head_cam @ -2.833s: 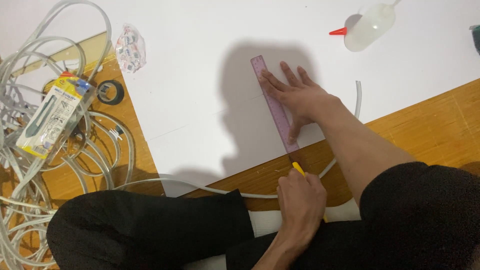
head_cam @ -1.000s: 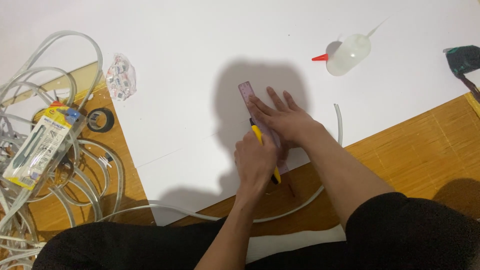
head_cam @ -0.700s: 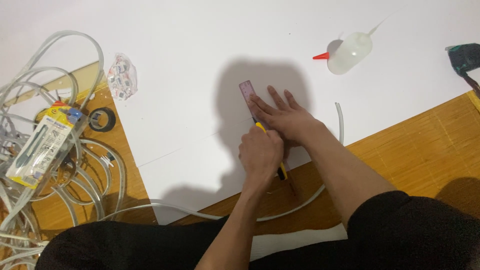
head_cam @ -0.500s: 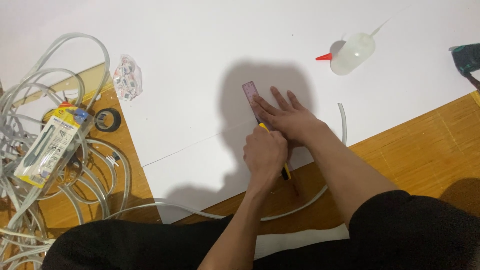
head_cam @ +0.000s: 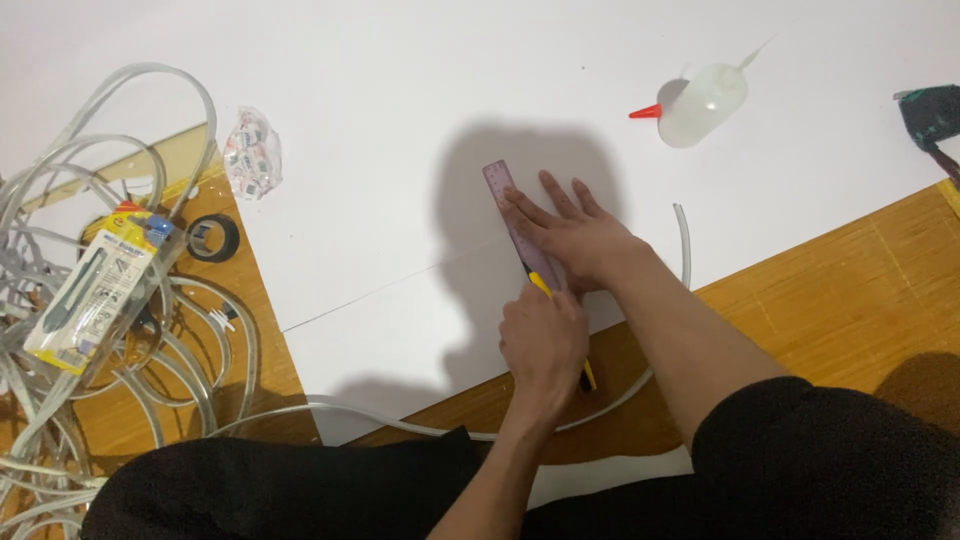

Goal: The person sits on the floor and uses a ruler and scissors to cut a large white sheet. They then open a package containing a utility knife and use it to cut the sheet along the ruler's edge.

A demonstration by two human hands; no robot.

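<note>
A large white sheet (head_cam: pixel 400 130) lies on a wooden floor. My right hand (head_cam: pixel 575 240) presses flat on a purple ruler (head_cam: pixel 500 185) that runs across the sheet's near part. My left hand (head_cam: pixel 543 340) is closed round a yellow cutter (head_cam: pixel 540 284), its tip against the ruler's edge just below my right fingers. A faint pencil line (head_cam: pixel 400 285) crosses the sheet toward the ruler. A clear tube (head_cam: pixel 683 240) curves past my right wrist and under both forearms.
A squeeze bottle with a red nozzle (head_cam: pixel 700 103) lies at the far right of the sheet. A tangle of clear tubing (head_cam: pixel 60 180), a packaged cutter (head_cam: pixel 100 290), a black tape roll (head_cam: pixel 212 237) and a small plastic bag (head_cam: pixel 252 152) sit at the left. A dark object (head_cam: pixel 930 110) is at the right edge.
My left hand came up from my lap to the ruler with the cutter, then slid a little back toward me along the ruler's edge. My right hand stayed on the ruler.
</note>
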